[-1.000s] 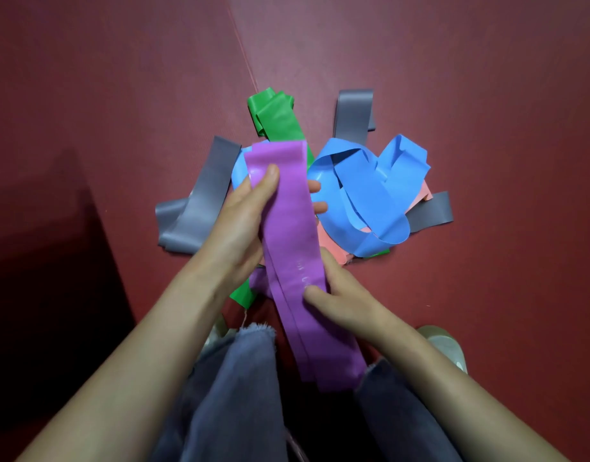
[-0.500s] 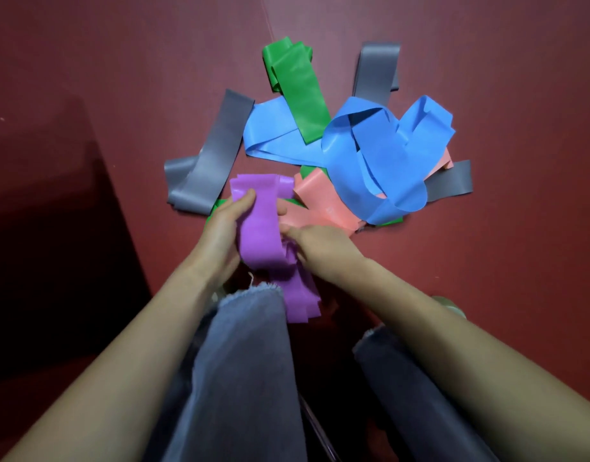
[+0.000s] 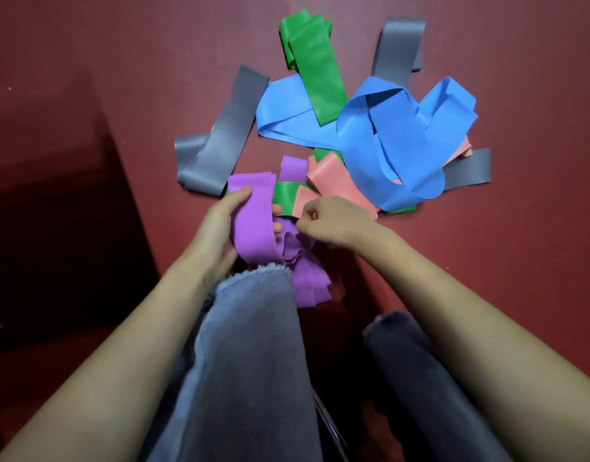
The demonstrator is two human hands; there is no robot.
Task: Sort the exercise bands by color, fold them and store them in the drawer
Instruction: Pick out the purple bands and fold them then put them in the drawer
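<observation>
Dark red flooring [image 3: 487,295] is lying under everything. Just beyond a denim knee [image 3: 253,345], the left hand [image 3: 220,228] is gripping the purple band [image 3: 253,225], thumb on top and fingers curling beneath. At three o'clock from it, the right hand [image 3: 333,221] is pinching the same band's bunched folds with curled fingers. Other bands are sitting heaped at twelve o'clock from the hands: blue bands [image 3: 387,145] looping centrally, a green band [image 3: 315,68] at twelve, grey bands [image 3: 220,135] at ten and one, and a salmon band [image 3: 333,178] touching the right hand.
</observation>
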